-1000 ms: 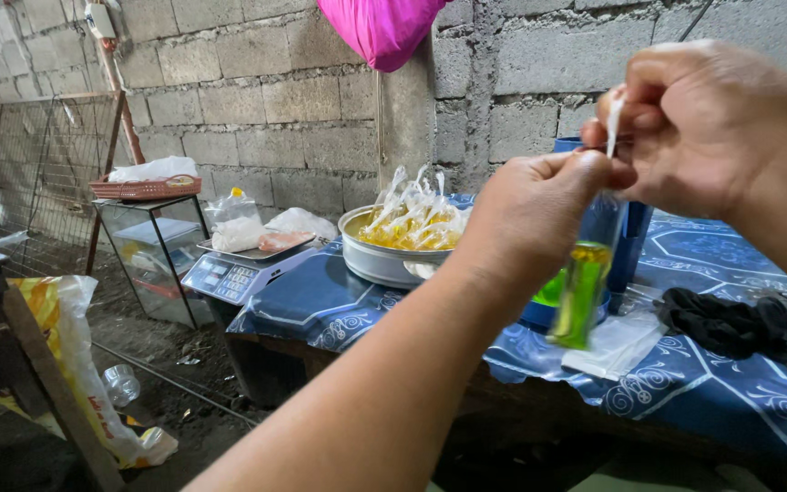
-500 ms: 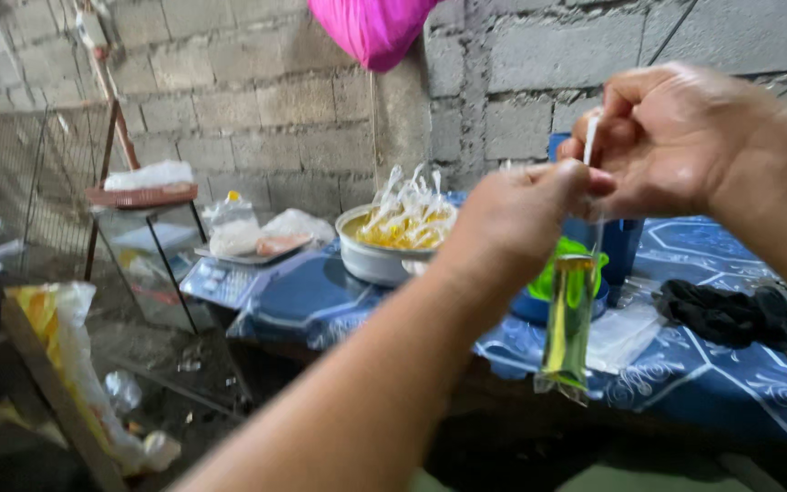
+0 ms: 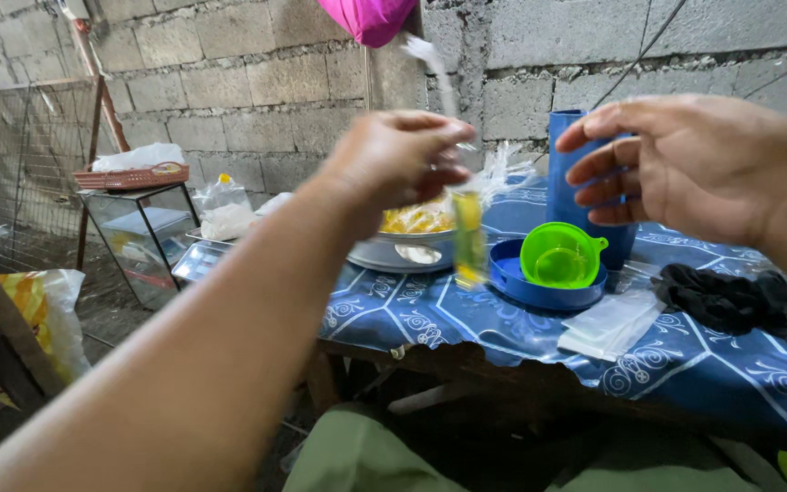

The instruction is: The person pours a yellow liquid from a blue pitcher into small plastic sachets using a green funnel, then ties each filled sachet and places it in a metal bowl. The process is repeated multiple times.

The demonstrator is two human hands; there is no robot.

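Beside the green funnel (image 3: 559, 255) — blue pitcher (image 3: 578, 173), folded plastic bags (image 3: 610, 325).

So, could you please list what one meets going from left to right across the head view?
Red basket → glass case → metal basin → oil-filled sachet in the left hand → green funnel → right hand → black cloth.
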